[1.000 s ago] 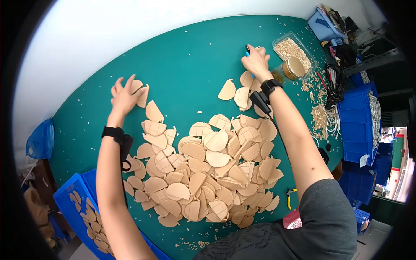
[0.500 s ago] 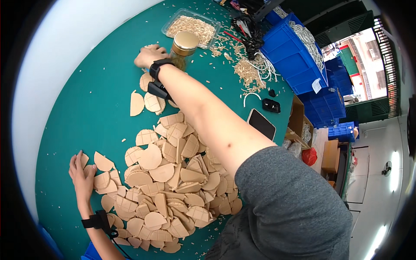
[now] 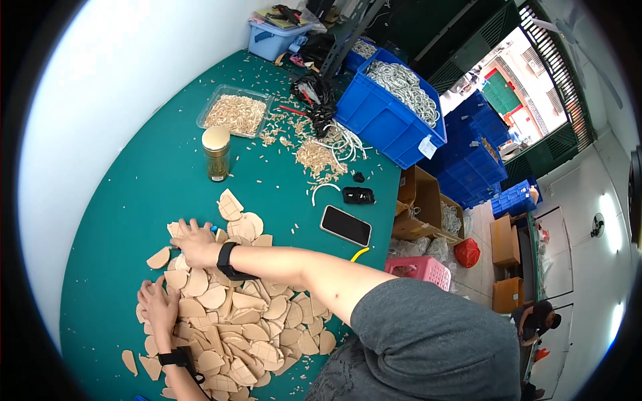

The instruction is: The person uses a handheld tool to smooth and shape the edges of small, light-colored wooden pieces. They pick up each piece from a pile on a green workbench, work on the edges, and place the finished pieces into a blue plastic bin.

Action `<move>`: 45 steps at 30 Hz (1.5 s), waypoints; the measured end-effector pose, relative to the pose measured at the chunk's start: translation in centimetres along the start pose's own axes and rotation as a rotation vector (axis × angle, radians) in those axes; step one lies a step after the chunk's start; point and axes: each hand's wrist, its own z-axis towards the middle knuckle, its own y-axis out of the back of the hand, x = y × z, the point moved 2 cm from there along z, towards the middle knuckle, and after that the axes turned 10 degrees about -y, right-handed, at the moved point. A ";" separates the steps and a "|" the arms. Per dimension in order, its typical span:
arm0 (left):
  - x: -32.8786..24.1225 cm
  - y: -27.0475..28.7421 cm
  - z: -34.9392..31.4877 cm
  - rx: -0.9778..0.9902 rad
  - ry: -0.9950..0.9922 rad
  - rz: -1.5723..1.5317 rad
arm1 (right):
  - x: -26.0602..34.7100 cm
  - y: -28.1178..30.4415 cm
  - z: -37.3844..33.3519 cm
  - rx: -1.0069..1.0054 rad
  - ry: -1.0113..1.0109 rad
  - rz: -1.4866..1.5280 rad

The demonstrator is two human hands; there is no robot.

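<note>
A heap of flat tan half-round pieces, several of them scored with crossing lines, lies on the green table before me. My right hand rests on the heap's far edge with its fingers spread. Nearer to me, my left hand presses against the heap's left side, fingers apart and slightly bent. Pieces lie under and around both hands, and I see none gripped. A small blue bit shows beside my right fingers; its kind is unclear. One loose half-round piece lies just left of my right hand.
Beyond the heap stand a gold-lidded jar and a clear tray of small tan bits. To the right are a phone, a black case, white cord and a blue crate of cord. A pink stool stands beyond the table edge.
My right hand has come back from beside the jar to the heap. My left hand has moved in against the heap's left side. The view has shifted, showing the far wall end.
</note>
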 end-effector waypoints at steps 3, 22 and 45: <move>-2.5 -0.2 -0.6 0.050 -0.019 -0.135 | 0.0 -0.3 -1.8 0.069 0.018 -0.029; -5.1 -5.8 -8.8 -0.002 -0.087 0.153 | 1.1 -0.8 -13.5 -0.050 0.311 0.188; -19.6 -5.1 -22.6 -0.510 0.187 -0.461 | -23.0 2.0 -43.7 0.087 -0.538 1.407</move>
